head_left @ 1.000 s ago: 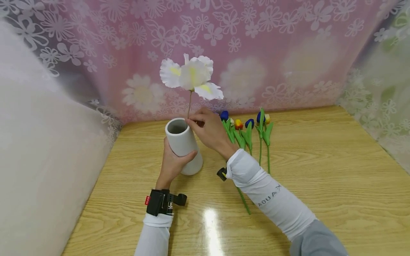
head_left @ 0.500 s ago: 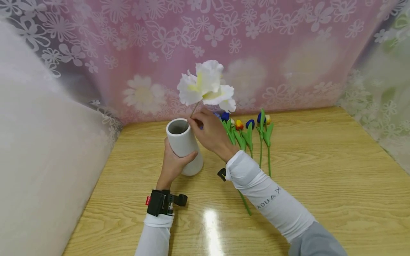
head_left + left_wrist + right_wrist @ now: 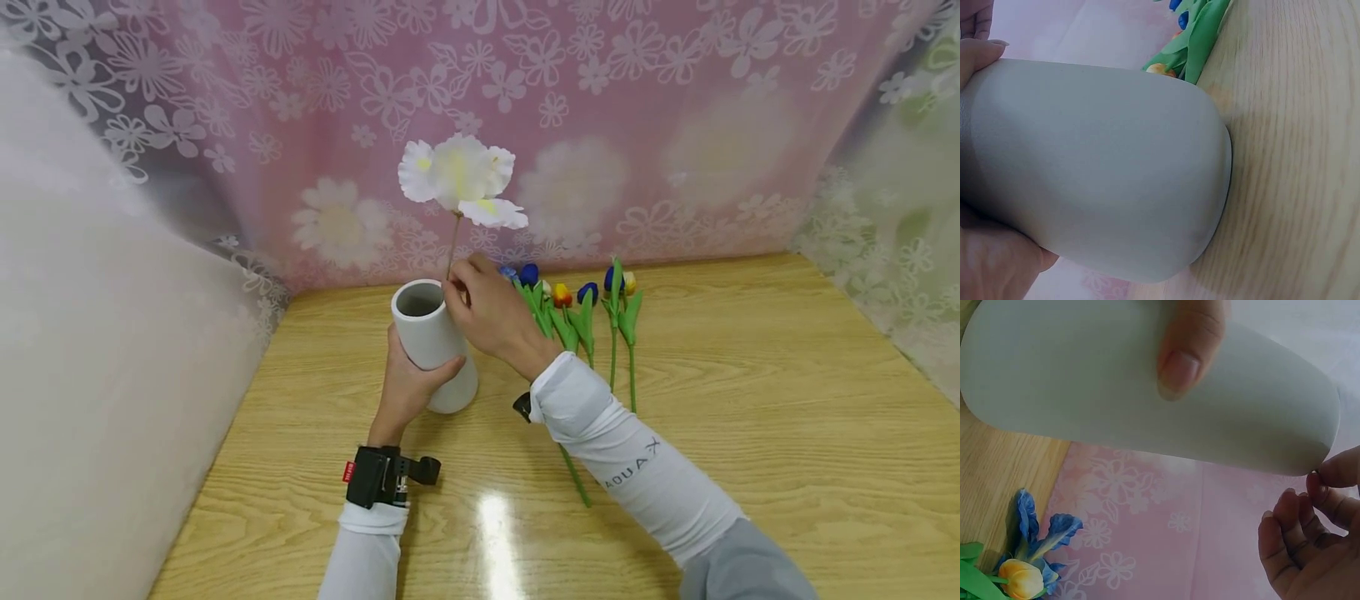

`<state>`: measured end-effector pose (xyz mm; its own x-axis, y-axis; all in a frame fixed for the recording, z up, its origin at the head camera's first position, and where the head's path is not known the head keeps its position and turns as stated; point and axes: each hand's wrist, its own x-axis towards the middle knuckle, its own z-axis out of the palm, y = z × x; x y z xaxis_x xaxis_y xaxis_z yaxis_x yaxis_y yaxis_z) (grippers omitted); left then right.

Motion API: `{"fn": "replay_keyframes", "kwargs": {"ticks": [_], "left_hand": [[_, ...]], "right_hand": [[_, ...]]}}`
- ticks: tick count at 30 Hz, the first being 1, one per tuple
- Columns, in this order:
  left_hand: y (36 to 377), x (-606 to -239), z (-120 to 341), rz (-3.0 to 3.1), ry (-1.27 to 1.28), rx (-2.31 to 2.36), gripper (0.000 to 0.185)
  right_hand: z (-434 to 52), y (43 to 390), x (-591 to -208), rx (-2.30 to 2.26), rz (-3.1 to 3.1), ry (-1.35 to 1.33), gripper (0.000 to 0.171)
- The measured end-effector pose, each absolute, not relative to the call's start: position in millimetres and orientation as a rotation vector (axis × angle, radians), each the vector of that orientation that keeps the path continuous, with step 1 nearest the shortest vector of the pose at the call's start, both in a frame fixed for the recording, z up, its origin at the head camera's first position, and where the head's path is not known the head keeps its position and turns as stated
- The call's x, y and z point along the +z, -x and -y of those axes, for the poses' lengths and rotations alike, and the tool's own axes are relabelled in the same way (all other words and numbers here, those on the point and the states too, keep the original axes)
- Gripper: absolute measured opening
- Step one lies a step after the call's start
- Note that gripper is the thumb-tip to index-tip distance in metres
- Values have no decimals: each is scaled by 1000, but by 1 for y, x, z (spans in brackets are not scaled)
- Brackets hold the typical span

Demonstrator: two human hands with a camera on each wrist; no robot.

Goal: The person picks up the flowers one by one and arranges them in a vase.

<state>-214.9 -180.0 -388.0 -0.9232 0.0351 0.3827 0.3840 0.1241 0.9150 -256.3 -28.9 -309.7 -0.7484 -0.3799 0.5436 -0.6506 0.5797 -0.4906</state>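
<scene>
Left hand (image 3: 408, 385) curled in grip; right hand (image 3: 489, 315) pinching, fingers bent.

Head looks down; wrist views hug the vase (image 3: 433, 342).

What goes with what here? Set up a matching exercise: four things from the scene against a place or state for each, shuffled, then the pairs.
1. white vase
2. white flower
3. tulips
4. wrist camera

A. lying flat on the table
B. strapped above the left hand
C. stem pinched by the right hand
D. gripped by the left hand

Pairs: 1-D, 2-C, 3-A, 4-B
</scene>
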Motion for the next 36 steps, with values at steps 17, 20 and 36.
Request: {"fn": "replay_keyframes", "kwargs": {"ticks": [17,20,36], "left_hand": [[213,-389,179,2140,404,-1876,85],[213,-388,179,2140,401,-1880,84],[213,-387,178,2137,373,-1845,85]], "right_hand": [[28,253,-312,897,2544,-855,23],[27,253,-313,922,2534,-863,25],[12,252,-338,1117,2510,-893,23]]}}
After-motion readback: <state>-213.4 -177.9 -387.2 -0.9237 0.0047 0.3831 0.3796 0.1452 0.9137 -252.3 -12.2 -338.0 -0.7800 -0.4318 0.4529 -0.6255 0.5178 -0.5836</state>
